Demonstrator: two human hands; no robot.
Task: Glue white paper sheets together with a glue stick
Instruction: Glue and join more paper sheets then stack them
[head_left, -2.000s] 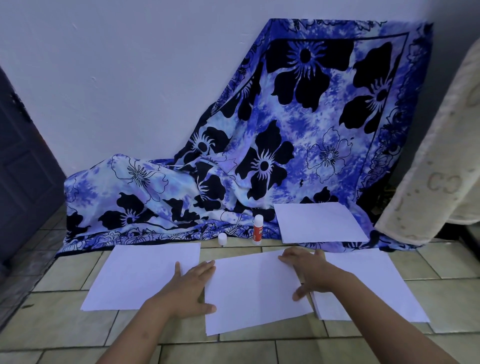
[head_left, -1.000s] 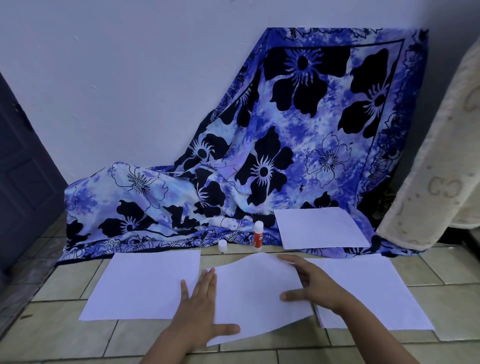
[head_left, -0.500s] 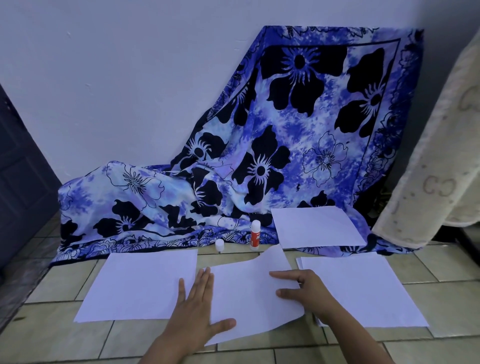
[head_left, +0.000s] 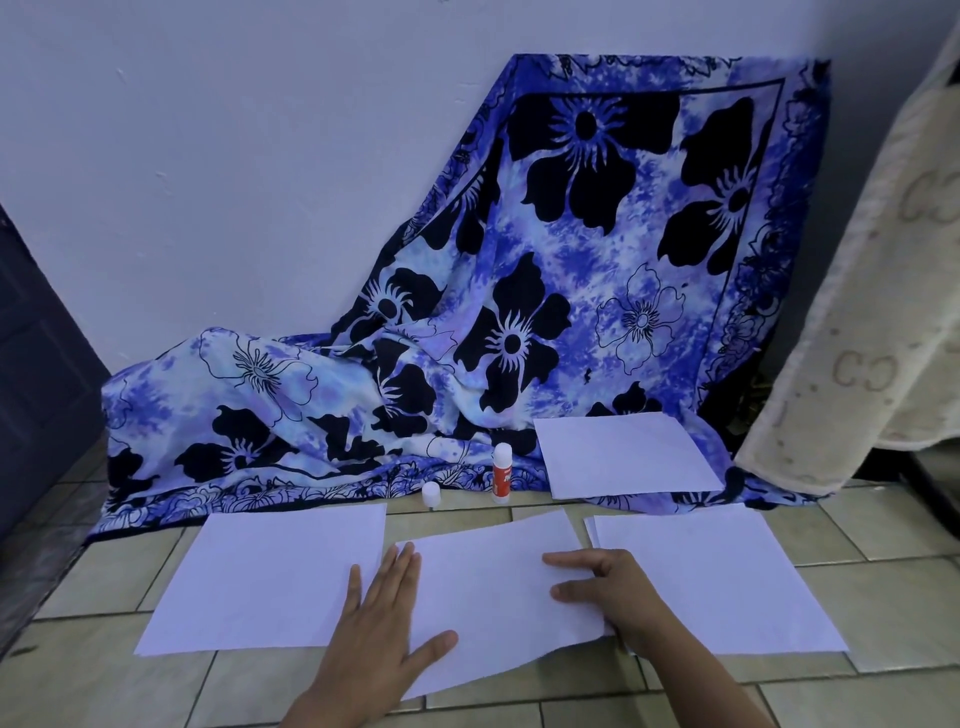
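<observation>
Two hands rest nearest the camera, both spread flat and gripping nothing. The left hand (head_left: 382, 631) lies palm down across the seam where the middle sheet (head_left: 493, 587) overlaps the left sheet (head_left: 270, 577), fingers pointing away, thumb out on the middle sheet. The right hand (head_left: 610, 592) presses on the middle sheet's right edge, fingers pointing left.

Four white sheet areas can be counted. Three lie in a row on the tiled floor (head_left: 104, 680): left, middle, and the right stack (head_left: 727, 582), where a second edge peeks out at its upper left corner, so it holds more than one sheet. The middle sheet sits skewed, its long axis running left to right and tilted up toward the right; its near edge rises slightly off the floor. Bare tiles are open in front of the row and at the far left.

Beyond the row stand one glue stick (head_left: 502, 473), upright, uncapped, long axis vertical, and one small white cap (head_left: 430, 493) just to its left, apart from it. The fourth sheet (head_left: 623, 454) lies behind on the blue floral cloth (head_left: 571, 291), which drapes up the white wall (head_left: 234, 156). A cream rug (head_left: 878, 291) hangs at the right edge.
</observation>
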